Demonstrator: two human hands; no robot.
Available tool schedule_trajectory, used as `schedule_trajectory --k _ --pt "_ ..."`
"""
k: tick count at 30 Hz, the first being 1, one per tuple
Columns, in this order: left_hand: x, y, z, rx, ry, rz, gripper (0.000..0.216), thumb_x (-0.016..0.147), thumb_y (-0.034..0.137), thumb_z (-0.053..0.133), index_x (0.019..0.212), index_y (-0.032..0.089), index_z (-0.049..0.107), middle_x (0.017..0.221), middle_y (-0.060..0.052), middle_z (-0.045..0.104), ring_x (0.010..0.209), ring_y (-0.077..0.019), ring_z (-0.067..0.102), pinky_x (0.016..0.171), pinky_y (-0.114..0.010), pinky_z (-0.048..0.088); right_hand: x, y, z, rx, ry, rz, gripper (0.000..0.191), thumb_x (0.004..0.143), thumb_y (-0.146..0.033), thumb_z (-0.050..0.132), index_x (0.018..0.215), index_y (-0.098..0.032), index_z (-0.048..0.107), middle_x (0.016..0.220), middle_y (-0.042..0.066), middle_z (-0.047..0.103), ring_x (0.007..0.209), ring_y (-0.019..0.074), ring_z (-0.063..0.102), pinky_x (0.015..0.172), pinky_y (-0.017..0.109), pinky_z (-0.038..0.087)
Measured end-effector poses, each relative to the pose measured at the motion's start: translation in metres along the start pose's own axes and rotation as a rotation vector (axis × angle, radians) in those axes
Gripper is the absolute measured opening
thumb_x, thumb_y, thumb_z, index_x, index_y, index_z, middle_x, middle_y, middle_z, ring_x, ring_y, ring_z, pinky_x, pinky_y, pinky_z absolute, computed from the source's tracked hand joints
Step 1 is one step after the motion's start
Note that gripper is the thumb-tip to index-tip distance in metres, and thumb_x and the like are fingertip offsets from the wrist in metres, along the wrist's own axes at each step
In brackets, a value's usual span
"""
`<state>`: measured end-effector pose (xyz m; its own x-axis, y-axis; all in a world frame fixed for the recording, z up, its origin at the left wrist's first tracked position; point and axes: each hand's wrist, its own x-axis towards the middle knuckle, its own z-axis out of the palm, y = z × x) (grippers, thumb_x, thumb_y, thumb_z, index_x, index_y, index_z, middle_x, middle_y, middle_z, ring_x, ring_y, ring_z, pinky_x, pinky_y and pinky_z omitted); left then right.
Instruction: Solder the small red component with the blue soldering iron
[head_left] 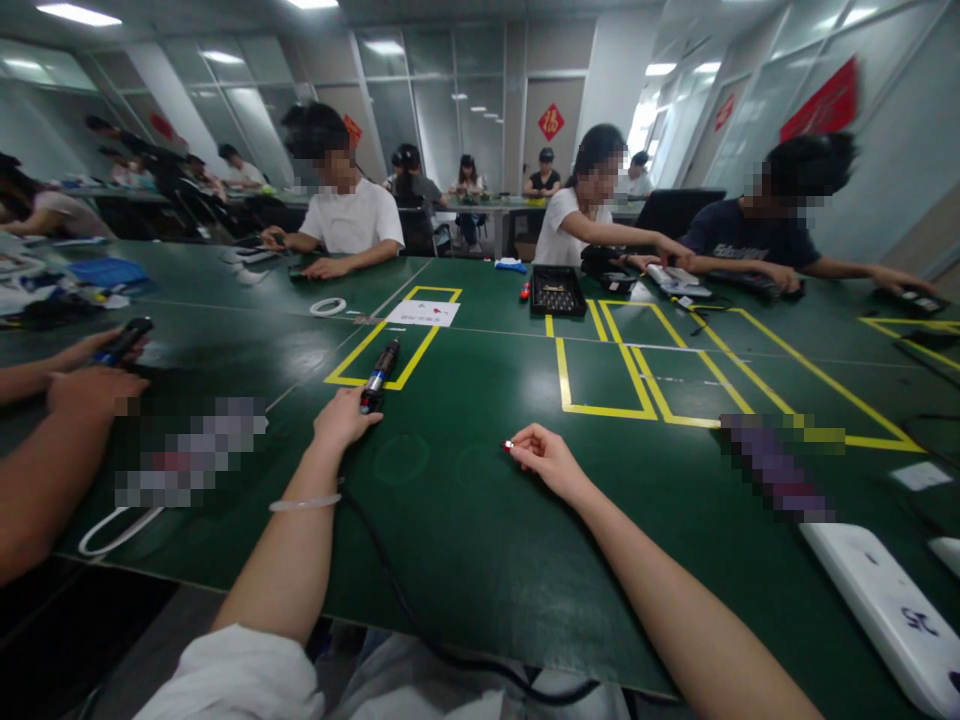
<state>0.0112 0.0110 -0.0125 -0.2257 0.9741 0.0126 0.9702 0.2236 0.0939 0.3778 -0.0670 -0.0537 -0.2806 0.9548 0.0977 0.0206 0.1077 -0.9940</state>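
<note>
My left hand (343, 420) is closed around the rear end of a black and blue pen-shaped tool (381, 370) that looks like an electric screwdriver. Its tip points away from me, over a yellow taped outline. A black cable (390, 585) runs from near my left wrist toward the table's front edge. To the right, my right hand (551, 460) pinches a small red and silver piece (508, 446) between thumb and fingertips, just above the green table (450, 560); the piece is too small to name.
Yellow tape outlines (607, 411) mark the table. A paper sheet (424, 313), a white tape ring (328, 307) and a black tray (559, 292) of small parts lie farther back. A white power strip (889, 610) sits at right. Other people's arms (67, 440) work nearby.
</note>
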Motion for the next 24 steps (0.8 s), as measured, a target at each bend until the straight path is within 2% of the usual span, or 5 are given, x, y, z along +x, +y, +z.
schedule_trajectory --k 5,15,18,24 --pt "-0.013 0.033 0.001 0.022 0.007 0.108 0.060 0.080 0.047 0.058 0.133 0.022 0.046 0.128 -0.013 0.053 0.107 -0.0304 0.059 0.082 -0.037 0.049 0.001 0.002 0.001 0.023 -0.008 -0.017 0.037 0.073 -0.048 0.071 0.086 -0.017 0.056 0.069 -0.002 0.056 0.054 0.0085 0.050 0.050 0.021 0.038" --pt "-0.068 0.121 0.008 -0.095 -0.010 0.561 0.062 0.080 0.042 0.061 0.136 0.025 0.041 0.132 -0.010 0.049 0.114 -0.0269 0.053 0.087 -0.034 0.047 -0.001 0.006 0.003 -0.118 0.024 -0.070 0.030 0.079 -0.045 0.067 0.084 -0.017 0.055 0.068 -0.003 0.054 0.055 0.0094 0.048 0.052 0.022 0.037" --pt "-0.081 0.134 0.012 -0.147 -0.026 0.676 0.064 0.080 0.042 0.062 0.137 0.025 0.039 0.134 -0.009 0.048 0.117 -0.0268 0.052 0.089 -0.035 0.046 -0.003 0.004 0.004 -0.209 0.042 -0.115 0.024 0.081 -0.040 0.064 0.085 -0.018 0.054 0.068 -0.003 0.054 0.057 0.0102 0.047 0.054 0.022 0.037" --pt "-0.095 0.146 0.020 -0.211 -0.071 0.821 0.065 0.080 0.038 0.062 0.139 0.026 0.037 0.137 -0.008 0.045 0.119 -0.0255 0.050 0.093 -0.035 0.046 -0.005 0.000 0.004 -0.352 0.042 -0.161 0.017 0.082 -0.034 0.061 0.082 -0.020 0.052 0.064 -0.004 0.054 0.054 0.0116 0.049 0.053 0.022 0.036"
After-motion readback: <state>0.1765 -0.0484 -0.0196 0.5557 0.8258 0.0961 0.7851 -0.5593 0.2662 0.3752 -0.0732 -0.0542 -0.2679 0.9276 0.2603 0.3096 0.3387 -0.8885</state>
